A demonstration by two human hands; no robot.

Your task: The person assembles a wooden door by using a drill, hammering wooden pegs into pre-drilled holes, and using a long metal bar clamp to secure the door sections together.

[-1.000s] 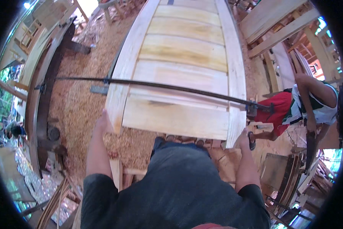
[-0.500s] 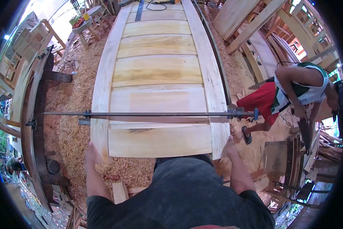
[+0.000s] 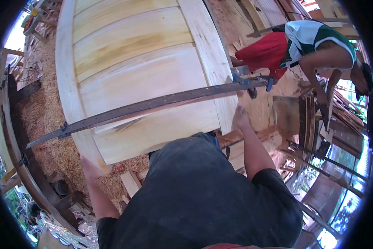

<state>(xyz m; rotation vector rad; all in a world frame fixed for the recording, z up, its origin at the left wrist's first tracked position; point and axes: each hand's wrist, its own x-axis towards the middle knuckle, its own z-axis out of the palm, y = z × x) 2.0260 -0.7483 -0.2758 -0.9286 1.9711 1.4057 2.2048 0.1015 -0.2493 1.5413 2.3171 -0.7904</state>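
A pale wooden door (image 3: pixel 153 128), made of several flat boards between two long side rails, lies in front of me with its near end against my body. My left hand (image 3: pixel 90 167) grips the near corner of its left rail. On the opposite side my right hand (image 3: pixel 240 117) holds the outer edge of the right rail, with its fingers partly hidden by the wood. A long dark metal bar clamp (image 3: pixel 153 102) crosses the door from rail to rail. Its blue-handled screw end (image 3: pixel 269 84) sticks out past the right rail.
To the right a co-worker (image 3: pixel 319 47) in red shorts bends over with a hand saw (image 3: pixel 324 114). Wood shavings (image 3: pixel 45 120) cover the ground at left, beside a dark timber bench (image 3: pixel 22 166). Stacked wood strips (image 3: pixel 346 106) lie at the far right.
My view has turned and tilted, so the door and clamp now appear slanted and nearer. Both hands remain at the door's near corners. The co-worker's torso is bent lower.
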